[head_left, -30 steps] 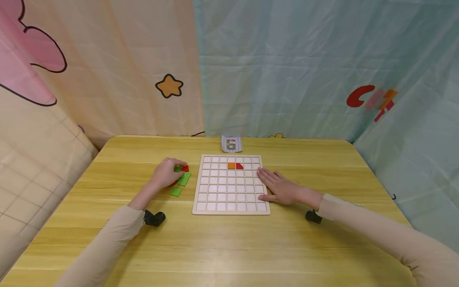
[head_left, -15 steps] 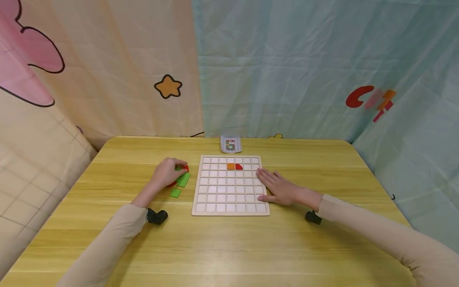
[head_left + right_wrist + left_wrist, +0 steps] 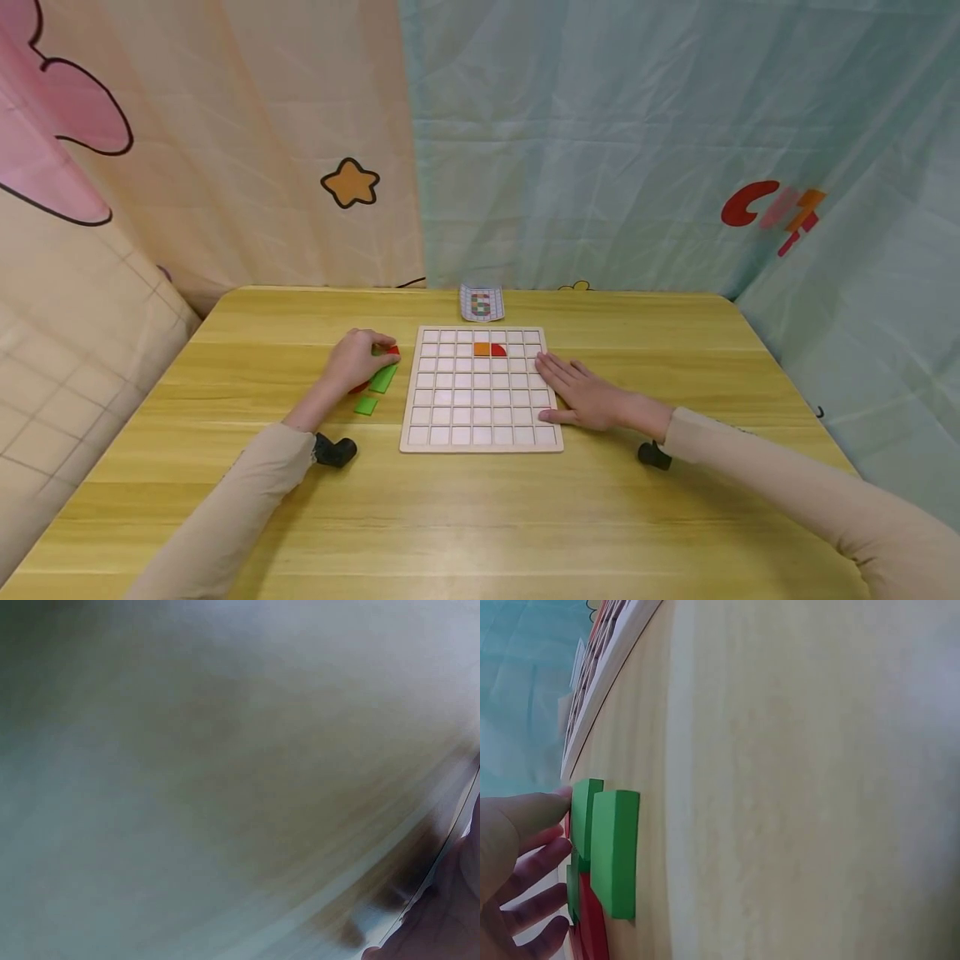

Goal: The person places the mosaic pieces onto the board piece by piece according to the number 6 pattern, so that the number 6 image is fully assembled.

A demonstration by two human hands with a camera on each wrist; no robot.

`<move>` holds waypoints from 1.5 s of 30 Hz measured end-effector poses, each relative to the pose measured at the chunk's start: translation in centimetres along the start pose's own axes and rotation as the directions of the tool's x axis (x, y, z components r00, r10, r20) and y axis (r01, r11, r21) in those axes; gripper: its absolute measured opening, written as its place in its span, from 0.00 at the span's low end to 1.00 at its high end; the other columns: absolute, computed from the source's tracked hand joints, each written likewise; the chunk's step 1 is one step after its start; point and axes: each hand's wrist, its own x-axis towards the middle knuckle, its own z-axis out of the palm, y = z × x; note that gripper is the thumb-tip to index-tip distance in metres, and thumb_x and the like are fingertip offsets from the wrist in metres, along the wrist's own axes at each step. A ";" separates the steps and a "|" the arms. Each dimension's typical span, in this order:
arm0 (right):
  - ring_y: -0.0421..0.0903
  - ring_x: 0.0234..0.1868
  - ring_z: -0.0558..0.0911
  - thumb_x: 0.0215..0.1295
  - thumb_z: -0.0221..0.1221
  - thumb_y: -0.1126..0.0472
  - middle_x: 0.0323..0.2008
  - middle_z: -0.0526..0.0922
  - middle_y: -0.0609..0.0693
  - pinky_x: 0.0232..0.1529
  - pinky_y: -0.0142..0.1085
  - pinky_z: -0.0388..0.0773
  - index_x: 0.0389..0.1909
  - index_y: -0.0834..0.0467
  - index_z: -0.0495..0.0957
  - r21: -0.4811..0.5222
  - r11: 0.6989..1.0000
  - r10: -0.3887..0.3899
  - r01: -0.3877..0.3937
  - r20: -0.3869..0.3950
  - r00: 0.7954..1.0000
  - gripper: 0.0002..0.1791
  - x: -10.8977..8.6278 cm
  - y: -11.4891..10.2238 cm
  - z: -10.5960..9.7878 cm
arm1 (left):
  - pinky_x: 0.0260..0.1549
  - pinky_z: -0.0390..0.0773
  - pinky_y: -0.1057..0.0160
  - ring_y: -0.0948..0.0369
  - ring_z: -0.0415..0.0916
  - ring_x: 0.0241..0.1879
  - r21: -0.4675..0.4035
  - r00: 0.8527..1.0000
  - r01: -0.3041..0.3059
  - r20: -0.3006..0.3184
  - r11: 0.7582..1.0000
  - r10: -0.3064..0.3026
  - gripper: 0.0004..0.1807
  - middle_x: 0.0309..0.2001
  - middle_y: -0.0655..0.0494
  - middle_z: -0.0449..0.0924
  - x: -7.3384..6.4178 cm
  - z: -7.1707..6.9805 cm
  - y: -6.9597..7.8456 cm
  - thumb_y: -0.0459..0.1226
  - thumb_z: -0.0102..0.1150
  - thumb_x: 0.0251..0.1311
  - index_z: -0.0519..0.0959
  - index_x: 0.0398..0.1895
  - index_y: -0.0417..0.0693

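My left hand (image 3: 354,360) pinches a small red tile (image 3: 393,350) between thumb and fingers, just left of the white grid board (image 3: 461,397). Beneath and beside this hand lie a green tile (image 3: 383,379), a green square tile (image 3: 365,406) and a partly covered red tile (image 3: 359,387). In the left wrist view, green tiles (image 3: 615,855) hide most of the pinched one. Fingers straight and spread, my right hand (image 3: 588,397) rests on the board's right edge. An orange square (image 3: 482,349) and a red quarter-round tile (image 3: 498,350) sit side by side in the board's second row.
Behind the board, a small paper card (image 3: 482,303) with a coloured grid pattern lies near the table's far edge. Printed curtains (image 3: 615,150) hang beyond the wooden table (image 3: 480,525). Black devices (image 3: 335,451) are strapped at both wrists. The right wrist view is mostly blurred.
My left hand has shifted slightly right, toward the board, with the red tile at its fingertips. My right hand stays in place on the board's edge.
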 end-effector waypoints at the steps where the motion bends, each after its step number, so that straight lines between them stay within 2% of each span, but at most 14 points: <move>1: 0.55 0.77 0.40 0.70 0.45 0.36 0.77 0.36 0.58 0.73 0.57 0.42 0.76 0.62 0.37 0.002 1.000 0.000 0.000 0.000 1.000 0.48 0.0 0.0 0.0 | 0.51 0.72 0.47 0.44 0.73 0.52 0.005 1.000 0.003 0.002 1.000 -0.003 0.21 0.51 0.42 0.82 0.0 0.0 0.0 0.42 0.65 0.58 0.82 0.51 0.40; 7: 0.56 0.77 0.40 0.70 0.46 0.37 0.77 0.36 0.59 0.73 0.57 0.42 0.76 0.62 0.37 0.002 1.000 0.001 -0.001 -0.006 1.000 0.48 0.0 0.1 0.1 | 0.51 0.72 0.47 0.45 0.72 0.52 0.027 0.999 0.031 0.026 0.999 -0.032 0.21 0.50 0.43 0.83 0.3 -0.1 -0.2 0.43 0.65 0.58 0.83 0.50 0.41; 11: 0.56 0.77 0.41 0.70 0.46 0.37 0.77 0.37 0.59 0.73 0.57 0.43 0.76 0.62 0.37 0.000 1.000 -0.003 0.003 -0.013 1.000 0.48 0.0 0.2 0.2 | 0.48 0.73 0.48 0.45 0.73 0.51 0.042 0.999 0.025 0.025 0.999 -0.026 0.19 0.50 0.42 0.83 0.3 -0.2 -0.2 0.44 0.66 0.57 0.84 0.48 0.41; 21: 0.55 0.77 0.40 0.69 0.44 0.35 0.77 0.36 0.58 0.73 0.57 0.41 0.76 0.61 0.36 0.005 1.000 0.000 0.000 -0.007 1.000 0.49 0.0 0.2 0.3 | 0.33 0.73 0.57 0.50 0.76 0.43 0.097 0.999 0.003 -0.046 0.995 0.002 0.20 0.42 0.49 0.87 0.4 -0.2 -0.2 0.49 0.67 0.53 0.86 0.44 0.47; 25: 0.55 0.78 0.40 0.70 0.44 0.36 0.77 0.36 0.58 0.73 0.57 0.42 0.76 0.61 0.36 0.003 1.000 0.002 -0.002 -0.008 1.000 0.48 0.1 0.1 0.2 | 0.31 0.72 0.60 0.53 0.79 0.40 0.083 0.997 -0.005 -0.081 0.997 0.012 0.19 0.37 0.51 0.87 0.5 -0.4 0.4 0.49 0.67 0.53 0.86 0.43 0.48; 31: 0.56 0.77 0.40 0.69 0.44 0.35 0.77 0.36 0.59 0.73 0.57 0.42 0.76 0.62 0.37 0.005 1.000 -0.002 0.002 -0.007 1.000 0.49 0.0 0.1 0.1 | 0.30 0.71 0.63 0.56 0.80 0.36 0.096 0.997 -0.039 -0.062 0.995 0.045 0.19 0.35 0.54 0.87 0.8 -0.3 1.8 0.49 0.66 0.53 0.86 0.44 0.49; 39: 0.55 0.77 0.39 0.70 0.45 0.36 0.77 0.36 0.58 0.73 0.57 0.42 0.76 0.62 0.37 0.007 1.000 0.003 -0.003 -0.003 1.000 0.48 0.0 -0.1 0.2 | 0.16 0.63 0.68 0.60 0.78 0.27 0.093 0.991 -0.105 -0.071 0.990 0.112 0.17 0.31 0.55 0.87 1.4 0.9 3.1 0.48 0.68 0.51 0.87 0.41 0.49; 45: 0.56 0.77 0.39 0.69 0.44 0.35 0.77 0.36 0.58 0.73 0.57 0.42 0.76 0.62 0.37 0.006 1.000 0.002 -0.002 -0.004 1.000 0.49 0.0 0.0 0.1 | 0.20 0.66 0.68 0.60 0.77 0.29 0.092 0.991 -0.120 -0.056 0.989 0.125 0.16 0.30 0.57 0.86 1.8 1.9 3.8 0.49 0.68 0.51 0.87 0.40 0.51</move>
